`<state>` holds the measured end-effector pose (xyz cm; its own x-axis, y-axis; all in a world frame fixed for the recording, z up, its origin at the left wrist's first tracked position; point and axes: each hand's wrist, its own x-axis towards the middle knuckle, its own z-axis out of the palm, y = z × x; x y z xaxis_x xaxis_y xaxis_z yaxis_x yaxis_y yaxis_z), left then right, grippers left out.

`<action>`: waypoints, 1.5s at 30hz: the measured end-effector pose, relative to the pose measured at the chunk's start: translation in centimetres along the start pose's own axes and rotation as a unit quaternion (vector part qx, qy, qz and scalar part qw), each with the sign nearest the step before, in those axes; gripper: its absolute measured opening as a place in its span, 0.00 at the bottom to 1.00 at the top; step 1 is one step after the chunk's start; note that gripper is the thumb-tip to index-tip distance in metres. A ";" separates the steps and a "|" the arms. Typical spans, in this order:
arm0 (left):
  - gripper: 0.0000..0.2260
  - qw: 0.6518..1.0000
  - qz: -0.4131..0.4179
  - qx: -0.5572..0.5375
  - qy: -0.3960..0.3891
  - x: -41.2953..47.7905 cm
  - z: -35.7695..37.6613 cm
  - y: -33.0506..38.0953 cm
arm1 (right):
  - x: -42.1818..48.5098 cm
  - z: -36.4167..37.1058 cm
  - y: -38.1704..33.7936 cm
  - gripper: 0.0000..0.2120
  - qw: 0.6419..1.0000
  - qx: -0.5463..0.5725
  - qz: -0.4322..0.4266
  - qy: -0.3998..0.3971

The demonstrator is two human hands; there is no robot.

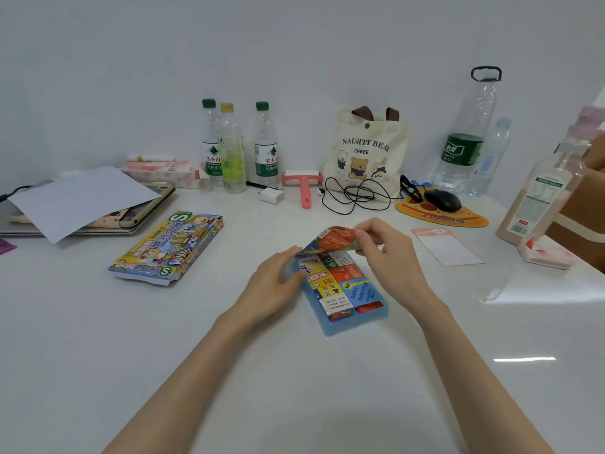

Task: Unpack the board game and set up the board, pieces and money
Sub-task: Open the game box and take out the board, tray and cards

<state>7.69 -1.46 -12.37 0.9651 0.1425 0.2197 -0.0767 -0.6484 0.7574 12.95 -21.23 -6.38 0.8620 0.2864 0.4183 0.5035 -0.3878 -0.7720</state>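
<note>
At the left of the glossy white tabletop [229,371], lying flat and well apart from both hands: the flat colourful cardboard game box [167,247]. Probably light, a little soft at the corners; best taken by the long edges.

Next, the left grip [278,278]: palm down, fingers straight and together, pressing at the left edge of the folded colourful paper game board [340,280]. Holds nothing; only steadies. Forearm reaching in low from the lower left.

In the middle, just in front of the person: the folded board, resting on a shallow light-blue plastic tray [355,324], with small packets [368,308] partly showing at the near end, too hidden to name. Seems thin, light and limp, with sharp creases. Likely to tear at a fold if pulled fast, and to slide on the smooth tray unless held down. Better taken by a free corner or edge, and opened one fold at a time.

To the right, the right grip [386,257]: thumb and fingertips closed in a pinch on the far flap [334,239] of the board, holding this flap raised and curled toward the person. Wrist above the tray, forearm entering from the lower right. Judged as early in the task: nothing yet spread or laid out.
</note>
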 end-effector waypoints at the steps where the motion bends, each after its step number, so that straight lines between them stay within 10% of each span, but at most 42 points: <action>1: 0.22 0.999 0.007 0.036 -0.005 0.2 0.3 -0.3 | -0.2 -0.1 -0.1 0.09 1.000 -0.001 -0.001 -0.014; 11: 0.23 0.989 0.015 0.143 0.021 0.5 1.0 -0.2 | -1.4 -0.8 1.4 0.02 0.994 -0.027 0.106 -0.016; 15: 0.24 0.990 0.016 0.137 0.019 0.2 0.8 0.1 | -1.3 -0.9 1.8 0.21 0.975 -0.097 0.176 -0.091; 26: 0.29 0.988 -0.011 0.151 0.005 -0.1 0.7 0.5 | -0.3 -1.9 0.6 0.22 0.913 0.340 0.226 0.021; 37: 0.10 0.952 -0.149 -0.264 0.051 0.7 -0.2 2.4 | -1.0 -1.2 1.5 0.19 0.865 0.443 0.234 -0.011; 45: 0.07 0.872 -0.172 -0.457 0.040 0.5 -0.9 3.2 | -1.4 -0.1 0.2 0.18 0.937 0.306 0.170 0.001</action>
<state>7.71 -2.76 -9.29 0.9526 0.2865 -0.1026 0.0109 0.3051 0.9523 11.85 -21.80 -7.06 0.9667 0.2360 0.0984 0.0719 0.1186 -0.9903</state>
